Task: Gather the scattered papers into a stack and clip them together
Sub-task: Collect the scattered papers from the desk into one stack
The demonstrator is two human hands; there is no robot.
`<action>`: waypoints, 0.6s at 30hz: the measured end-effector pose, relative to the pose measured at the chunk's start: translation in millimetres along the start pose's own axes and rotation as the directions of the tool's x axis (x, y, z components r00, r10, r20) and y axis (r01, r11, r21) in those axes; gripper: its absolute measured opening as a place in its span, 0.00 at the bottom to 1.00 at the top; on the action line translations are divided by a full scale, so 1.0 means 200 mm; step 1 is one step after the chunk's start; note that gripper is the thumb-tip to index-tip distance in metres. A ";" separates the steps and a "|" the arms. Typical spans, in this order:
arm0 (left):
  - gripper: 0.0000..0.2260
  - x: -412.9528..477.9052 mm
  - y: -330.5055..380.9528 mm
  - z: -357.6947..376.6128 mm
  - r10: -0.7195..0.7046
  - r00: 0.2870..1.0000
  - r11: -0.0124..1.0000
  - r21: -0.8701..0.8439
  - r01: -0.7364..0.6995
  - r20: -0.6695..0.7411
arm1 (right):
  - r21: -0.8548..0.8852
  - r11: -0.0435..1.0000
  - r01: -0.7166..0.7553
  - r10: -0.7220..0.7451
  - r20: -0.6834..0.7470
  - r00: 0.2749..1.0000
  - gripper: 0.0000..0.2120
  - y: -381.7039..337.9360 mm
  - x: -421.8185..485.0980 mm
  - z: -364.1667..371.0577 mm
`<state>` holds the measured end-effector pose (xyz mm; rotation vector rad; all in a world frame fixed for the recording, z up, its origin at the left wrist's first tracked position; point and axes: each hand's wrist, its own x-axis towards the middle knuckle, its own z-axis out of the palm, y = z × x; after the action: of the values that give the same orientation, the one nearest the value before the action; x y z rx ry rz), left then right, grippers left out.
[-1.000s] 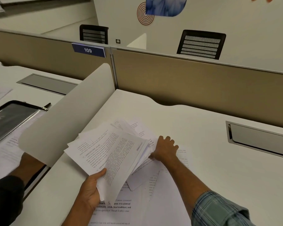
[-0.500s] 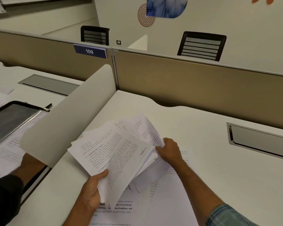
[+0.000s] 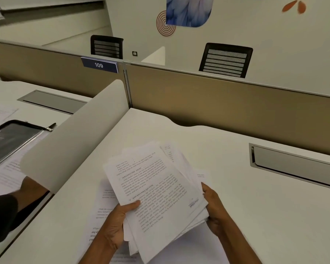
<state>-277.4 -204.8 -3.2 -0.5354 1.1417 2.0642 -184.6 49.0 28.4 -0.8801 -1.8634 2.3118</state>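
Both hands, left hand (image 3: 114, 223) and right hand (image 3: 214, 210), grip a ragged paper stack (image 3: 156, 189) at centre frame; loose sheets (image 3: 103, 204) remain on the desk (image 3: 236, 187), clipping undone.

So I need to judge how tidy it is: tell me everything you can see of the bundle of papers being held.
The bundle of papers is a loose sheaf of white printed sheets, fanned and misaligned, edges sticking out at several corners. It is tilted above the desk, unclipped. The left hand pinches its near left edge, thumb on top; the right hand cups its right edge. More sheets lie flat beneath.
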 end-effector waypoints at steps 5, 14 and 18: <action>0.21 -0.06 -0.08 0.03 0.043 0.999 0.996 0.082 -0.044 0.013 | 0.092 0.995 -0.043 0.044 -0.002 0.999 0.15 0.12 -0.14 -0.10; 0.19 -0.14 -0.16 0.08 0.102 0.994 0.956 0.276 -0.105 0.025 | 0.142 0.961 -0.239 0.241 0.000 0.970 0.35 0.19 -0.24 -0.32; 0.34 -0.17 -0.15 0.13 0.129 0.983 0.928 0.333 -0.165 0.128 | -0.037 0.986 -0.163 0.166 0.148 0.975 0.22 0.08 -0.27 -0.35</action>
<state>-232.8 -184.7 15.6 -0.1740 1.4767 1.9294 -103.9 85.9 28.0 -0.9192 -1.9490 2.5241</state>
